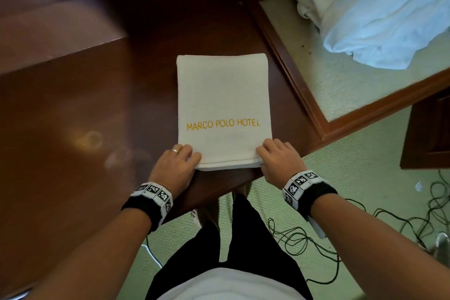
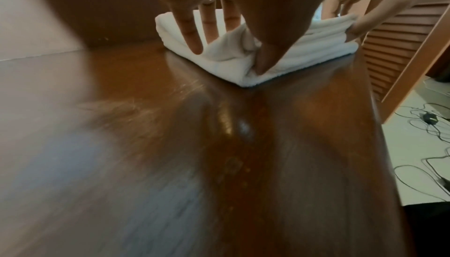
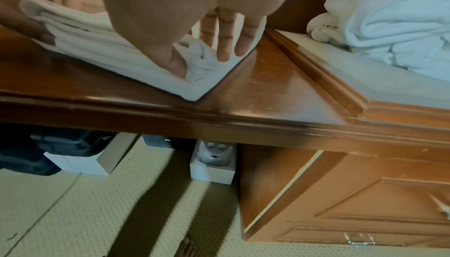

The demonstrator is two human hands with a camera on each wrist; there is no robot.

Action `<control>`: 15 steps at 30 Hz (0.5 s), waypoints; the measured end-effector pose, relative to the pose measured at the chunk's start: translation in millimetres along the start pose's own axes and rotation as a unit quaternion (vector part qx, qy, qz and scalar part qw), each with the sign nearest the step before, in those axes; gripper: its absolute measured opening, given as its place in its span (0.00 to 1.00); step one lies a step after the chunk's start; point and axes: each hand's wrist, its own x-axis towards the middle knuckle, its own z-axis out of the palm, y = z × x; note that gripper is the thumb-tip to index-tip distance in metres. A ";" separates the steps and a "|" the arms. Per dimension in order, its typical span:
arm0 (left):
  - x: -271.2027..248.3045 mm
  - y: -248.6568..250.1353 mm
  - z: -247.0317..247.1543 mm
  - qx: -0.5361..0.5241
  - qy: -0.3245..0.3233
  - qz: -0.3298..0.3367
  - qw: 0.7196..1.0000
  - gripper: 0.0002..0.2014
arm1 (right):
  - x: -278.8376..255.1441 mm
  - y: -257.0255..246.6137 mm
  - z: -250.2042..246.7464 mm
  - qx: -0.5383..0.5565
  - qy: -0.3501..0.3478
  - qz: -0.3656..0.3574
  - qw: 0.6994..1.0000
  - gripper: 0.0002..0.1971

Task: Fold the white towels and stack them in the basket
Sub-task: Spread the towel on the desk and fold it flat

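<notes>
A folded white towel [image 1: 222,95] with gold "MARCO POLO HOTEL" lettering lies flat on the dark wooden desk [image 1: 85,117], its near edge close to the desk's front edge. My left hand [image 1: 192,157] pinches the near left corner. In the left wrist view its thumb is tucked between the towel [image 2: 304,49] layers while the fingers [image 2: 192,35] lie on top. My right hand [image 1: 263,153] pinches the near right corner the same way, and in the right wrist view the thumb [image 3: 175,62] is pushed into the towel [image 3: 102,49] folds. No basket is in view.
A heap of unfolded white towels [image 1: 379,7] sits on a raised wood-framed surface [image 1: 341,85] to the right. Black cables [image 1: 316,246] trail over the green carpet. Boxes [image 3: 212,161] stand under the desk beside a wooden cabinet [image 3: 353,203].
</notes>
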 end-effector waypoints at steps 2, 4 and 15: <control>3.9 4.4 -0.3 0.021 -0.008 0.000 1.000 0.14 | 2.6 -0.5 1.3 -0.007 0.006 -0.008 1.000 0.16; 3.6 7.1 -1.4 0.022 -0.040 -0.009 0.999 0.18 | 1.4 -1.7 2.6 -0.007 0.003 -0.017 1.000 0.17; 71.0 8.1 -24.7 -0.060 0.046 -0.077 0.994 0.29 | 63.6 -9.9 -19.7 0.116 0.134 0.066 0.982 0.24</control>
